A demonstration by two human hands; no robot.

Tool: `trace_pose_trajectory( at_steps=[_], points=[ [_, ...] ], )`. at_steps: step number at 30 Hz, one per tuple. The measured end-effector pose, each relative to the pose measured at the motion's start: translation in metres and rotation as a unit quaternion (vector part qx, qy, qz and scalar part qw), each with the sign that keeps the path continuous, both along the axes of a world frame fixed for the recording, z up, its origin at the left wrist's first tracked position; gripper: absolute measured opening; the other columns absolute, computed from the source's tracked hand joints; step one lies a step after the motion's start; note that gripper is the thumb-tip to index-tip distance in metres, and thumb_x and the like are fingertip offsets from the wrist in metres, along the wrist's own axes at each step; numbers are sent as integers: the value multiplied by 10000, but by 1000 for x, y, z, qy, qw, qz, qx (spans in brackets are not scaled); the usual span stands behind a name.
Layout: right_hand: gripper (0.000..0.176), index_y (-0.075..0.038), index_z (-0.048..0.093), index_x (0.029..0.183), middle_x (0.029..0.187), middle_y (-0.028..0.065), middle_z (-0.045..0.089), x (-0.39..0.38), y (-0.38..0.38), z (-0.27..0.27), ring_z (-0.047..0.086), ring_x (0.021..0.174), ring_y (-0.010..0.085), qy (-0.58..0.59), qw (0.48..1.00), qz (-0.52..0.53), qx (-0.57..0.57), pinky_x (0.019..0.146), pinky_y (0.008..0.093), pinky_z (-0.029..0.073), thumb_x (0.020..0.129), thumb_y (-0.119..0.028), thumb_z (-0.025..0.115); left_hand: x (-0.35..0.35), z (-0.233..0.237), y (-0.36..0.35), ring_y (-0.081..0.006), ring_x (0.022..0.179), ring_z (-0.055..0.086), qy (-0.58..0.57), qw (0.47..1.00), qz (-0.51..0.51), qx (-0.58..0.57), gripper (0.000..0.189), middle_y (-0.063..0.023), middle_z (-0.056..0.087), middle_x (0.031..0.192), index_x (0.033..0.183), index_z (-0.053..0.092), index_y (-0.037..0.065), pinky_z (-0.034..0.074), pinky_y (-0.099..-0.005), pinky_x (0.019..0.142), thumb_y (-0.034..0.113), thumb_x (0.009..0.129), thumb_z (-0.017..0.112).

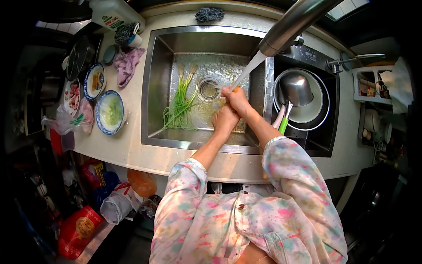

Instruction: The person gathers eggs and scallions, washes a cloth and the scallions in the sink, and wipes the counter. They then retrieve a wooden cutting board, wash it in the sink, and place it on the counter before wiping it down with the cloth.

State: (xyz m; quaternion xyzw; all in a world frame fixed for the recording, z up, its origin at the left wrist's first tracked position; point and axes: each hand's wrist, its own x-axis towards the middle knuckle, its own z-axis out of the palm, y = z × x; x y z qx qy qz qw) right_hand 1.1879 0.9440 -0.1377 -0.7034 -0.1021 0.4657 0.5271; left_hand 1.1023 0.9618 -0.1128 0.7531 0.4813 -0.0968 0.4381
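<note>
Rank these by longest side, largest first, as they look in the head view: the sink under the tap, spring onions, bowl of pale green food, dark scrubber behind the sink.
1. Sink
2. Spring onions, taken as one bunch
3. Bowl of pale green food
4. Dark scrubber

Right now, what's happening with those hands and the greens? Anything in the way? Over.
Left hand, right hand: together at the running water, grip hidden. Green onions: lying in the sink, left of the drain. Nothing visibly blocking the hands.

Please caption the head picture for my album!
Right hand under running water, left hand close by, green onions in the sink.
</note>
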Motion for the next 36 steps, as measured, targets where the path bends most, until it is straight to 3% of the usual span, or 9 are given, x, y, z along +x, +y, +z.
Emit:
trace_pose_trajectory(
  at_steps=[5,8,11,15,16,20,26,32,36],
  points=[
    [226,-23,581,786,663,61,560,22,5,18,531,572,153,248,958,-36,140,519,287,447,882,-222,531,-6,-20,26,-304,885,612,-169,973,63,-143,461,-138,617,971,1105,510,115,507,-424,664,235,700,694],
    [224,18,563,1001,934,128,609,31,0,25,607,752,203,314,920,-59,227,737,345,525,874,-161,517,-16,16,52,-292,1041,525,-330,797,183,-471,770,-85,462,1193,1322,247,232,563,-441,599,179,718,722],
    [371,14,470,1195,1029,116,591,17,-3,47,611,785,203,324,900,-79,279,795,346,519,835,-55,527,-15,20,49,-287,1040,527,-373,720,235,-535,702,-98,468,1182,1304,277,227,567,-448,637,183,750,707],
    [503,-2,414,1271,1081,104,581,21,-8,39,611,817,172,328,915,21,235,783,305,523,785,26,540,-15,0,36,-242,986,579,-324,734,189,-566,522,-79,533,1112,1194,440,145,575,-394,645,182,749,711],
    [485,3,409,1279,937,60,586,24,-11,36,572,735,109,327,918,52,217,667,230,510,811,-9,533,-14,0,36,-194,702,620,-287,756,153,-568,367,-72,586,881,1035,526,96,528,-265,495,89,715,704],
    [308,-29,475,1209,658,-10,451,23,-11,17,368,496,63,305,931,91,177,430,190,337,912,-108,458,-5,-17,23,-105,465,504,-198,863,83,-458,175,-19,502,574,727,531,75,316,-207,330,-13,635,652],
    [149,-48,544,992,630,-8,446,13,-5,18,392,539,81,184,977,0,103,464,210,343,895,-144,484,4,-20,1,-267,619,621,-127,991,28,-33,216,-142,624,676,838,594,20,469,-382,531,107,651,658],
    [118,-31,560,836,688,28,538,0,14,-3,513,644,123,-73,993,-43,78,577,277,410,862,-137,515,5,-2,1,-401,798,596,-40,995,68,60,360,-206,633,805,941,579,41,460,-469,705,264,674,672],
    [151,-7,555,945,739,50,581,21,4,17,549,662,123,-61,991,-81,92,595,260,466,863,-91,461,3,6,27,-267,735,589,-183,975,119,-49,426,-122,612,808,987,512,46,467,-382,642,214,647,708]
  ],
)
